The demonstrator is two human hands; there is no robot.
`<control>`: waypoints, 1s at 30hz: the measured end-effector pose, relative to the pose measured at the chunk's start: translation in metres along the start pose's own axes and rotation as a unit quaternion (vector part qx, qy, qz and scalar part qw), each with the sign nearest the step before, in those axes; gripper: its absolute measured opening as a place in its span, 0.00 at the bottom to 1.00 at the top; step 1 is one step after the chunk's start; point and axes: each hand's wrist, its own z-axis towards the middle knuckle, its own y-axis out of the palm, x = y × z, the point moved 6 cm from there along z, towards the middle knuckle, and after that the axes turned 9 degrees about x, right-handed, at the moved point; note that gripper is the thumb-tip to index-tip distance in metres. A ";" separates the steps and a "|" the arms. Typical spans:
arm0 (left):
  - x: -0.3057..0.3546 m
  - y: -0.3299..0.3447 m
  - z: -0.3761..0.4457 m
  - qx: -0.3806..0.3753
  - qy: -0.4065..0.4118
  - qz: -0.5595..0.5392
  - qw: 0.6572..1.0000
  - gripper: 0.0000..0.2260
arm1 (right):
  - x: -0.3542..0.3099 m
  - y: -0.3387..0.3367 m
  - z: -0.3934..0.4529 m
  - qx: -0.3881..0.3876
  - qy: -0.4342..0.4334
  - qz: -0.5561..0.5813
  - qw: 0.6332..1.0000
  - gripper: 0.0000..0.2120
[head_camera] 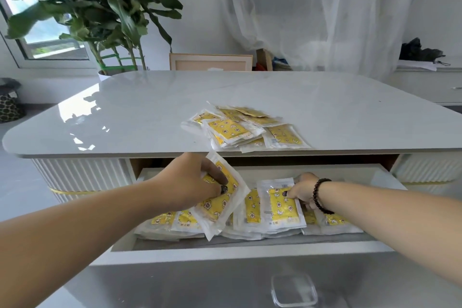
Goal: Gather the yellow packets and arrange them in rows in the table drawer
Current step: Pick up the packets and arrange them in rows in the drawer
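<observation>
Roughly eight yellow packets (246, 127) heaped on the surface (150, 107) behind the drawer (225, 249), one tilted packet (220, 195) held in left hand (192, 177) grip, another packet (280, 204) pinched by right hand (303, 189), plant (100, 7) beyond.

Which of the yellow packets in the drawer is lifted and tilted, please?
The packet gripped by the left hand: it stands tilted above the flat rows, its top corner near the tabletop edge.

The room is bright with daylight from the window (47, 32) at the left and through the thin curtain (325, 12) behind. The glossy tabletop (150, 107) shows strong white glare and dark reflections of the plant (100, 2). The plant leaves are blurred. Straight edges bend near the borders. The drawer (250, 247) interior is slightly shaded.
</observation>
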 end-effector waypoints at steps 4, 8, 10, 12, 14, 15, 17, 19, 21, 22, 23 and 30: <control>-0.003 0.001 0.002 0.001 -0.004 0.004 1.000 0.05 | -0.007 -0.001 0.000 0.045 -0.062 -0.093 0.993 0.24; -0.007 0.001 0.003 0.006 -0.028 -0.020 0.999 0.06 | -0.011 -0.006 -0.006 0.086 -0.110 -0.159 0.977 0.21; -0.008 0.001 0.002 -0.003 -0.050 -0.048 0.998 0.09 | -0.014 -0.009 -0.010 0.091 -0.134 -0.184 0.970 0.22; -0.008 0.001 -0.001 -0.021 -0.064 -0.086 0.994 0.11 | -0.019 -0.014 -0.017 0.085 -0.144 -0.193 0.967 0.21; -0.005 -0.002 -0.004 -0.030 -0.070 -0.107 0.991 0.12 | -0.028 -0.019 -0.026 0.080 -0.145 -0.160 0.973 0.17; -0.004 -0.004 -0.006 -0.028 -0.071 -0.111 0.991 0.13 | -0.034 -0.020 -0.032 0.062 -0.144 -0.121 0.980 0.14; -0.001 -0.010 -0.008 -0.016 -0.073 -0.123 0.990 0.13 | -0.046 -0.017 -0.054 -0.028 -0.106 0.019 0.994 0.08; 0.003 -0.015 -0.012 -0.006 -0.074 -0.144 0.987 0.13 | -0.065 -0.018 -0.085 -0.130 -0.101 0.138 0.977 0.12; 0.007 -0.020 -0.016 0.001 -0.072 -0.163 0.984 0.13 | -0.085 -0.029 -0.112 -0.168 -0.146 0.201 0.954 0.17; 0.008 -0.022 -0.019 0.005 -0.070 -0.169 0.983 0.13 | -0.092 -0.036 -0.121 -0.177 -0.162 0.231 0.943 0.18; 0.010 -0.024 -0.021 0.010 -0.066 -0.173 0.983 0.12 | -0.096 -0.041 -0.129 -0.182 -0.169 0.258 0.934 0.17; 0.021 -0.024 -0.034 0.055 -0.056 -0.177 0.981 0.11 | -0.104 -0.032 -0.155 -0.140 -0.160 0.298 0.931 0.18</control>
